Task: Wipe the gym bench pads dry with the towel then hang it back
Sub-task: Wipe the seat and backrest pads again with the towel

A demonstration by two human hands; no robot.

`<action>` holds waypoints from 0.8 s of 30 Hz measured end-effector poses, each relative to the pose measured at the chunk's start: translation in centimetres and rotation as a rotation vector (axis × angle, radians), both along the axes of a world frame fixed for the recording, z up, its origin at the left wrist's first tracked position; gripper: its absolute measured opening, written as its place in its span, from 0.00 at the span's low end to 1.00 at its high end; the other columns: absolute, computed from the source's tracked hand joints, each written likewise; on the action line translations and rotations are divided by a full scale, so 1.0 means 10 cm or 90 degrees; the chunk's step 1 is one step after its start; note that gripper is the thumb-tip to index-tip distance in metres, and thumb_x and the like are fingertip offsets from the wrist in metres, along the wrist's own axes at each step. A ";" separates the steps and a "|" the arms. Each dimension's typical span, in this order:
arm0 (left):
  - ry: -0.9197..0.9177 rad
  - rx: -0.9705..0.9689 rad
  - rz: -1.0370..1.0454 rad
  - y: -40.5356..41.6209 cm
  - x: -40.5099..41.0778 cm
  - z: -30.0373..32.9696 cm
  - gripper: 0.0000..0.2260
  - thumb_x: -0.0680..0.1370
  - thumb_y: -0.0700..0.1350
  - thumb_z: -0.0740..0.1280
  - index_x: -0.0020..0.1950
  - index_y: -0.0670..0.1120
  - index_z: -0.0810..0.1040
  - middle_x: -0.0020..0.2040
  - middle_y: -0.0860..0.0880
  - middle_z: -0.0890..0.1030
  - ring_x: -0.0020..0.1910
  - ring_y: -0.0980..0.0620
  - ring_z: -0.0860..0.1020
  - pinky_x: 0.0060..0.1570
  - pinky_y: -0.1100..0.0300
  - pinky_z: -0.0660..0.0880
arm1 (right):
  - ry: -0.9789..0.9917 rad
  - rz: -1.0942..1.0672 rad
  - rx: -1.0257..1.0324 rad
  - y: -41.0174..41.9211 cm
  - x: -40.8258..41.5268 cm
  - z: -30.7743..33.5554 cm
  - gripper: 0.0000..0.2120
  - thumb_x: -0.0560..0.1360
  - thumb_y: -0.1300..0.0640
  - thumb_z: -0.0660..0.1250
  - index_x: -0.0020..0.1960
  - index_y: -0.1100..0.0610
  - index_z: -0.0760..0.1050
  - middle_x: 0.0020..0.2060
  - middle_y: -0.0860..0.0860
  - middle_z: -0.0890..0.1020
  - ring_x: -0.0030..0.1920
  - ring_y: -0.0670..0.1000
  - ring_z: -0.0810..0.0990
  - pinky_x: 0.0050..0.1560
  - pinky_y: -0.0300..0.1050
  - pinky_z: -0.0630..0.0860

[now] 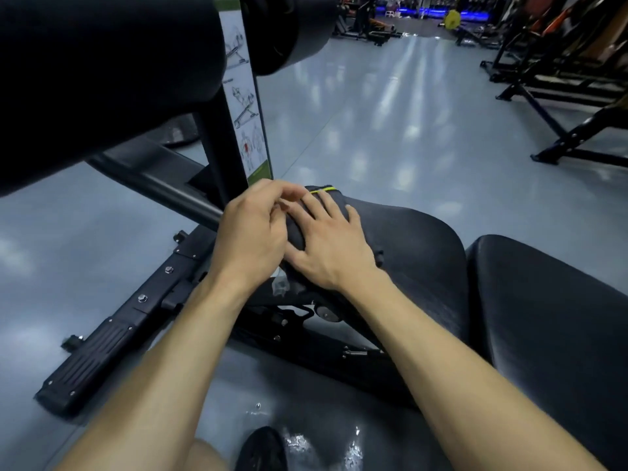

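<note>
A dark towel [325,191] with a thin yellow-green stripe lies folded over the front end of the black seat pad [414,243]. My right hand [331,248] rests flat on the towel with its fingers spread. Just to its left, my left hand [253,232] curls its fingers and pinches the towel's near edge. The larger black back pad [550,321] lies to the right of the seat pad. Most of the towel is hidden under my hands.
Two thick black roller pads [102,79] [292,28] hang overhead at the top left on a post with an exercise chart [246,107]. The bench's black base frame [112,338] runs across the grey floor. Other gym machines [560,79] stand at the right. Wet spots [299,440] glisten below.
</note>
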State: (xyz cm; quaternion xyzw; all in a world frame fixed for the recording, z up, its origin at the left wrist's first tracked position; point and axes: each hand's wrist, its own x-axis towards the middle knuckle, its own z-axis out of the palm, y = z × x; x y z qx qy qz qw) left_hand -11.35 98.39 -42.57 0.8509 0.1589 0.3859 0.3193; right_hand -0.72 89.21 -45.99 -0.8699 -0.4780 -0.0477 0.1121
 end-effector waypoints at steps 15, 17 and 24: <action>0.034 0.027 -0.075 -0.64 0.11 0.06 0.21 0.76 0.30 0.60 0.58 0.49 0.83 0.54 0.54 0.84 0.54 0.54 0.81 0.60 0.54 0.77 | 0.048 -0.213 0.069 -1.78 -0.42 -0.36 0.36 0.75 0.30 0.50 0.81 0.37 0.51 0.82 0.41 0.51 0.82 0.48 0.48 0.79 0.57 0.52; 0.032 0.032 -0.076 -0.75 0.08 0.06 0.20 0.75 0.30 0.60 0.57 0.50 0.83 0.51 0.55 0.84 0.53 0.54 0.81 0.58 0.52 0.78 | 0.062 -0.223 0.102 -1.87 -0.53 -0.37 0.35 0.75 0.32 0.51 0.80 0.37 0.54 0.81 0.40 0.54 0.82 0.48 0.50 0.78 0.55 0.53; 0.014 -0.016 -0.084 -1.05 -0.22 0.16 0.19 0.77 0.31 0.60 0.55 0.52 0.83 0.49 0.59 0.83 0.52 0.58 0.81 0.57 0.54 0.78 | 0.097 -0.259 0.251 -1.91 -0.72 -0.23 0.27 0.70 0.50 0.64 0.70 0.47 0.74 0.64 0.46 0.81 0.63 0.54 0.80 0.63 0.54 0.76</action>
